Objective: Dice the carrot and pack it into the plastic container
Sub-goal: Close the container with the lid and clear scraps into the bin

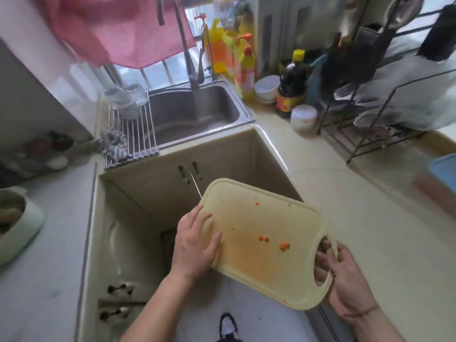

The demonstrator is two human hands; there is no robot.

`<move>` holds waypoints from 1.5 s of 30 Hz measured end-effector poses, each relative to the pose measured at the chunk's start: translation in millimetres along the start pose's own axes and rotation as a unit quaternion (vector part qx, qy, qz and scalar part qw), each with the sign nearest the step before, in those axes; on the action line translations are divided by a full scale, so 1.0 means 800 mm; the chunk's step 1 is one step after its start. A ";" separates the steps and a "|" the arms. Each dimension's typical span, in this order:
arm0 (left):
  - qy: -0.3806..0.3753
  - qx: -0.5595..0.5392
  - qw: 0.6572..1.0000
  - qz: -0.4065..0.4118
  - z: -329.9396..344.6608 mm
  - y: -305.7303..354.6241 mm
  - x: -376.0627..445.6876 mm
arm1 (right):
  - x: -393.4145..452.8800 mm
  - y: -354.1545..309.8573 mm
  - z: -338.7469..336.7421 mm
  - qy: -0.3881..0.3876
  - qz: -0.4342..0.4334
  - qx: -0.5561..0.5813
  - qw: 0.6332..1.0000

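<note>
A cream cutting board (259,218) is held tilted in the air over the gap between the counters. A few small orange carrot bits (284,246) cling to its stained surface. My right hand (345,275) grips the board through its handle hole. My left hand (195,245) curls over the board's left edge and holds a knife, whose thin blade (195,185) pokes up past the board's corner. A blue plastic container (444,169) shows, blurred, at the right edge on the counter.
A steel sink (246,112) with a drying rack (133,134) lies ahead. Sauce and detergent bottles (291,82), white bowls (266,88) and a wire shelf (370,124) crowd the back right. A pale green pot (22,225) stands on the left counter. A pink cloth (118,25) hangs above.
</note>
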State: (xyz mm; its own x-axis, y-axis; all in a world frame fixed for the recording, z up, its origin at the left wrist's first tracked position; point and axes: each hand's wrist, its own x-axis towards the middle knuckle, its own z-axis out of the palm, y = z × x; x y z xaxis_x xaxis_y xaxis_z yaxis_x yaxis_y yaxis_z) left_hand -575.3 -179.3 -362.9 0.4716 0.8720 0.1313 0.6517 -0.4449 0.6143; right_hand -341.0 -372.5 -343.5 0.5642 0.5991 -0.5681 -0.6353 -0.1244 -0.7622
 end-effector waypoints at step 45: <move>-0.284 0.093 0.950 -0.088 0.350 -0.457 0.067 | 0.306 0.378 0.125 0.025 0.121 -0.173 0.977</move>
State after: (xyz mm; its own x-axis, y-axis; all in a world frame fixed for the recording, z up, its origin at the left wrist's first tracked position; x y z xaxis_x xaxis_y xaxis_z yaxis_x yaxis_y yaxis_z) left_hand -621.9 -26.8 -797.9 0.5550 0.7087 -0.4357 0.8196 -0.3763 0.4319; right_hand -447.5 -184.5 -682.0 0.4498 0.4811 -0.7525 -0.5411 -0.5235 -0.6581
